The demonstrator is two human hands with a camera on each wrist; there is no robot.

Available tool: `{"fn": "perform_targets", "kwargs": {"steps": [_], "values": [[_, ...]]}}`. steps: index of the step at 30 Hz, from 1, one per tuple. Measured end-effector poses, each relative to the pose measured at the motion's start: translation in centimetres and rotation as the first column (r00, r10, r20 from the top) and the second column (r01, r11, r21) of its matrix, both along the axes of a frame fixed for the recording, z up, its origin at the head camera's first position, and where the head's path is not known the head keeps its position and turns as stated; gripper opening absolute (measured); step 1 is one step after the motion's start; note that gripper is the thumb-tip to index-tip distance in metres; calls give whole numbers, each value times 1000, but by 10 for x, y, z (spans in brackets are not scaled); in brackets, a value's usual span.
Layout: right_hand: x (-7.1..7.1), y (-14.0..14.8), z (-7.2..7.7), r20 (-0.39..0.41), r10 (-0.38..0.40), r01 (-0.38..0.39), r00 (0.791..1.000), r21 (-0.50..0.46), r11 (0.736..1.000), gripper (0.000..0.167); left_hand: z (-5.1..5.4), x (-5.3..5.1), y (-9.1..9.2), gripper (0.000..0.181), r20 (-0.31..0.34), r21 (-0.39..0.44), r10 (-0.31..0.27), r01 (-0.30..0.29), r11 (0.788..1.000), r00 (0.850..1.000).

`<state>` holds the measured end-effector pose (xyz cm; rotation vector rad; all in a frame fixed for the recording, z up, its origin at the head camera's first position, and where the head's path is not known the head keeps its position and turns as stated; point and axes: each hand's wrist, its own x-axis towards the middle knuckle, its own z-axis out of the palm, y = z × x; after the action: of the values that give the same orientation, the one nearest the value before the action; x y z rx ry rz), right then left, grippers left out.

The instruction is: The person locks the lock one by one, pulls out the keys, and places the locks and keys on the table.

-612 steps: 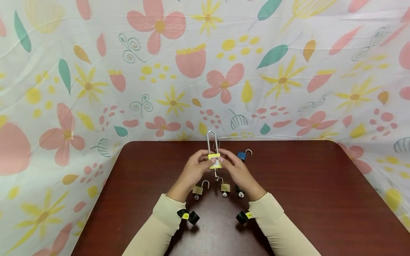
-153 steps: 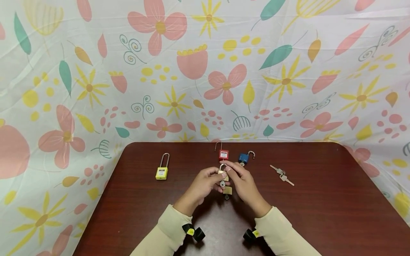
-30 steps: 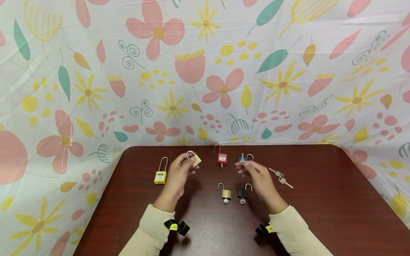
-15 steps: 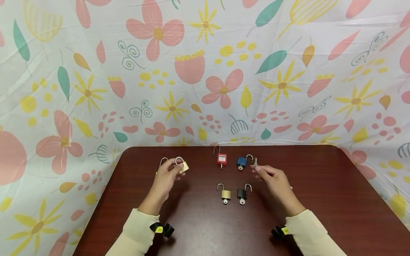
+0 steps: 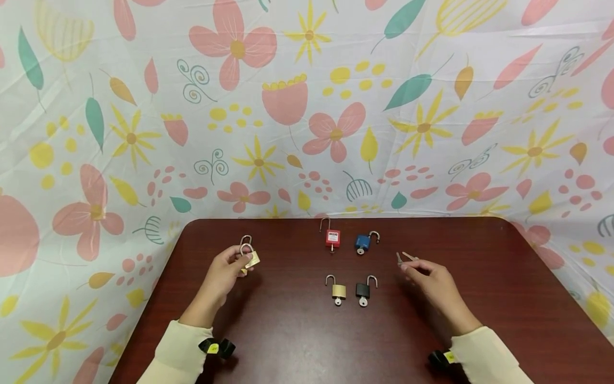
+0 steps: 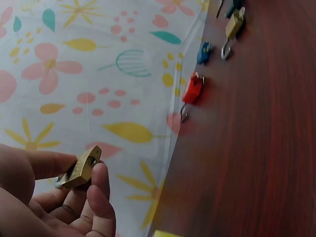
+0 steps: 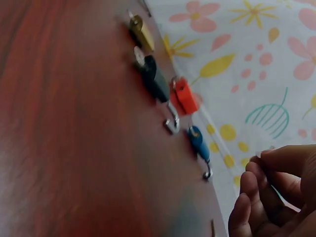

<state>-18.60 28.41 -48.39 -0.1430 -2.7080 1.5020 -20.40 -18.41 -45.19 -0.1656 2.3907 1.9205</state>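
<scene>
At the left of the table, my left hand [image 5: 220, 277] holds a brass padlock [image 5: 252, 260] between thumb and fingers, its shackle down in the body. In the left wrist view the keyhole of this brass padlock [image 6: 83, 170] shows bare. A yellow long-shackle padlock [image 5: 243, 272] lies just behind that hand, mostly hidden. Over on the right, my right hand [image 5: 438, 288] pinches a small key [image 5: 398, 258] by its head. Close to it another key [image 5: 409, 256] lies on the table, partly covered by the fingers. The right wrist view hides most of the pinched key.
Around the middle of the brown table [image 5: 297, 341] lie a red padlock [image 5: 333, 238], a blue padlock [image 5: 362, 244], a second brass padlock [image 5: 338, 291] and a black padlock [image 5: 362, 290]. Their shackles stand open, with keys inserted. A flowered cloth [image 5: 288, 133] hangs behind the table.
Both hands held the yellow padlock, then later the brass one. Since then they have parted: the left carried the brass padlock left, the right carried the key right, towards the loose keys.
</scene>
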Motion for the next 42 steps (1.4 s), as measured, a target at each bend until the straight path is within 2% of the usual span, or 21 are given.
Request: {"fn": "perform_targets", "kwargs": {"steps": [4, 9, 14, 18, 28, 34, 42], "values": [[4, 7, -4, 25, 8, -9, 1000, 43, 999, 37, -3, 3, -9, 24, 26, -30, -10, 11, 999, 1000], [10, 17, -10, 39, 12, -16, 999, 110, 994, 30, -7, 7, -16, 23, 52, -82, -56, 60, 995, 997], [14, 25, -14, 29, 31, -37, 999, 234, 971, 22, -11, 12, -25, 18, 109, -124, -109, 122, 985, 988], [19, 29, -15, 47, 55, -66, 997, 299, 952, 19, -15, 15, -32, 14, 151, -138, -139, 160, 977, 979], [22, 31, -18, 98, 51, -84, 994, 372, 925, 16, -26, 21, -43, 16, 202, -239, -208, 254, 937, 957], [21, 31, -20, 90, 44, -76, 995, 389, 918, 16, -31, 23, -46, 13, 217, -247, -217, 269, 931, 952], [20, 32, -24, 18, 58, -60, 998, 440, 896, 14, -34, 26, -48, 15, 233, -257, -230, 288, 922, 945]]}}
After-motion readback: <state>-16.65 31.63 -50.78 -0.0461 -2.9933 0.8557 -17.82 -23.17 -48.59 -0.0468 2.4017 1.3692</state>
